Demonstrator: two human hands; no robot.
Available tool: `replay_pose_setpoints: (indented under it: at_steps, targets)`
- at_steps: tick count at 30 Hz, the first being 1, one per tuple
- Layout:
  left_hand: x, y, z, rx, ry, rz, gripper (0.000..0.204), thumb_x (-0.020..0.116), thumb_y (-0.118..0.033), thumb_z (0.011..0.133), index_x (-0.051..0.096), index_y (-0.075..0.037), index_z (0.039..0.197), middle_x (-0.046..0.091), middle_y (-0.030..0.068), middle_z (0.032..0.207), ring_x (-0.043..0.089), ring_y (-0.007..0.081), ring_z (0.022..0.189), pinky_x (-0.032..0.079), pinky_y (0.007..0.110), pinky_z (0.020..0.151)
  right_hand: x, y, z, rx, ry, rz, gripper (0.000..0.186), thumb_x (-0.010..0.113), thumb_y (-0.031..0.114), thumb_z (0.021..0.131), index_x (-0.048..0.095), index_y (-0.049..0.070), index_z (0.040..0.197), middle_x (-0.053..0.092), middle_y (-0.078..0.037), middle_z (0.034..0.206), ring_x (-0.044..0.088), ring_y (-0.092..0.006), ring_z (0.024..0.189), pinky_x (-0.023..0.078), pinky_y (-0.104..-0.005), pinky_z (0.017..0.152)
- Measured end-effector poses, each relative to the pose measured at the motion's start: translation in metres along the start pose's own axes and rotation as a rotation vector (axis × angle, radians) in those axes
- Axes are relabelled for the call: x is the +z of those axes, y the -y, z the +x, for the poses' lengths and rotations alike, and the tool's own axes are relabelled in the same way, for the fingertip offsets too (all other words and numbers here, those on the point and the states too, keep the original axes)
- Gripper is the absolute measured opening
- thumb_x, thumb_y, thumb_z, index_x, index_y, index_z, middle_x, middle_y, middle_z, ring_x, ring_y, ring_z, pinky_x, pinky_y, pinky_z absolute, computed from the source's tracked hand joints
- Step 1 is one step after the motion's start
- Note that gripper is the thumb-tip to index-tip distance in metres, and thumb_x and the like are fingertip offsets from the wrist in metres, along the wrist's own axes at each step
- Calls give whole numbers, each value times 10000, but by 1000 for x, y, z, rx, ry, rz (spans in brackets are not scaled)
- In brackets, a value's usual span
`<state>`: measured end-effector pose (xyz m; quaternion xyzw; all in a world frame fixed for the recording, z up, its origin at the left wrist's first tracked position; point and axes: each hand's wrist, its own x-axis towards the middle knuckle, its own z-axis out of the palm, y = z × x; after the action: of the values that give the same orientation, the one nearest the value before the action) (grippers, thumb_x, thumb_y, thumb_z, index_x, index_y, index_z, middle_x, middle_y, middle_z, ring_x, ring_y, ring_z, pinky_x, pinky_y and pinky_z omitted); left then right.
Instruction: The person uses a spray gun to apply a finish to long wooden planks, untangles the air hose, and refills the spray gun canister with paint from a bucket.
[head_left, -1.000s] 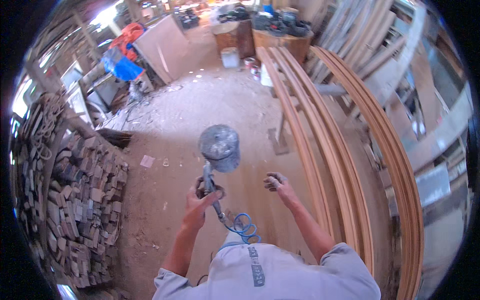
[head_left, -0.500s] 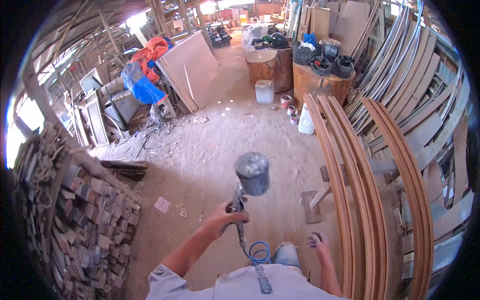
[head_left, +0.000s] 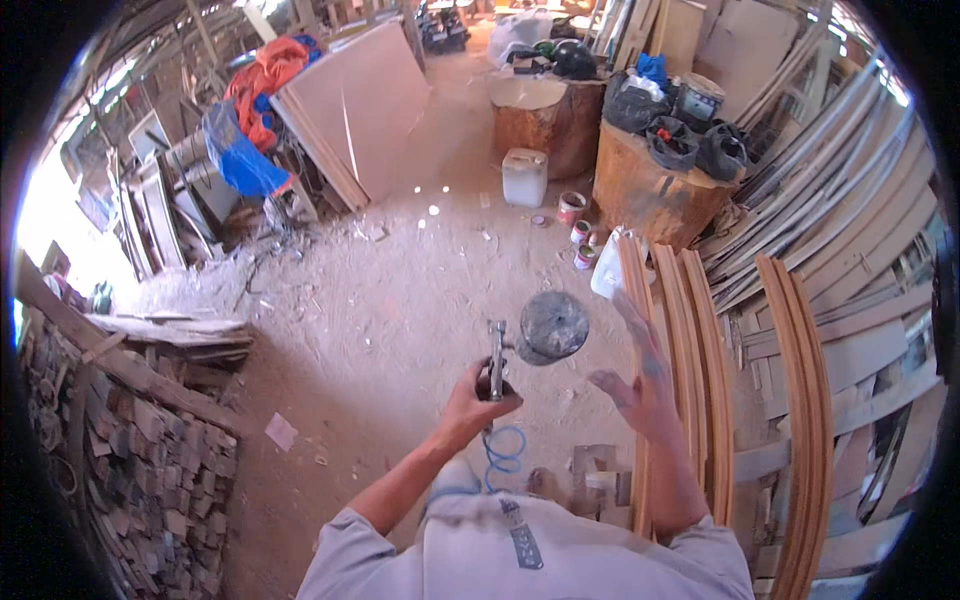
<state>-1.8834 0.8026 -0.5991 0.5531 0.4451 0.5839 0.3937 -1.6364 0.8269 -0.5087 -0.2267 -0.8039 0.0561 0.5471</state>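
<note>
My left hand (head_left: 468, 408) is closed round the grip of a spray gun (head_left: 497, 352), whose round, paint-smeared cup (head_left: 556, 326) sticks out to the right. A coiled blue hose (head_left: 506, 450) hangs below the grip. To the right of the cup, my right hand (head_left: 645, 385) is raised with thumb and fingers apart, holding nothing. Its fingers are slightly blurred and whitish with paint or dust. That hand and forearm cover part of the long brown wood mouldings (head_left: 718, 400); whether it touches them I cannot tell. Another group of mouldings (head_left: 800, 400) lies farther right.
A stack of wood offcuts (head_left: 160, 490) fills the lower left. Leaning boards (head_left: 365, 110) stand at the far left. Ahead are a white jug (head_left: 524, 178), paint cans (head_left: 571, 207), another white jug (head_left: 607, 268) and a big wood block (head_left: 650, 190) bearing black bags. Planks lean along the right.
My right hand has risen from low beside my body to beside the mouldings, opening out. The spray gun has turned, its cup swinging rightward. The view has shifted.
</note>
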Motion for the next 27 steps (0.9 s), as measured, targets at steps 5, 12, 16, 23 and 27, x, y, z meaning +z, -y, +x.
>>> replay_pose_setpoints:
  at_steps: [5, 12, 16, 23, 27]
  targets:
    - [4, 21, 96, 113, -53, 146, 742, 762, -148, 714, 377, 38, 1320, 619, 57, 865, 586, 120, 782, 478, 269, 720, 24, -37, 103, -47, 236, -321, 858, 707, 501, 741, 369, 42, 1382, 426, -203, 1375, 411, -374, 1257, 290, -446, 1070]
    - [-39, 29, 261, 102, -30, 297, 711, 756, -149, 701, 405, 34, 1292, 616, 81, 848, 585, 137, 758, 478, 281, 698, 82, -140, 190, 114, 260, -548, 864, 707, 526, 717, 385, 51, 1363, 534, -176, 1252, 496, -329, 1171, 341, -427, 1017]
    - [-44, 35, 358, 118, 94, 374, 676, 755, -143, 694, 429, 39, 1258, 605, 91, 817, 575, 142, 729, 475, 290, 669, 97, -204, 230, 334, 212, -596, 859, 726, 504, 699, 395, 65, 1358, 574, -147, 1196, 532, -314, 1124, 370, -420, 980]
    - [-5, 56, 497, 34, 286, 433, 672, 769, -159, 693, 433, 5, 1252, 581, 53, 813, 539, 127, 726, 467, 282, 681, 84, -312, 297, 772, 247, -487, 873, 741, 482, 691, 375, 99, 1386, 565, -178, 1194, 547, -336, 1093, 420, -429, 933]
    - [33, 55, 586, -16, 321, 403, 703, 779, -183, 672, 432, 10, 1252, 576, 62, 822, 538, 137, 743, 460, 284, 692, 61, -399, 342, 821, 264, -455, 867, 749, 467, 689, 383, 103, 1385, 567, -190, 1186, 560, -365, 1056, 437, -427, 919]
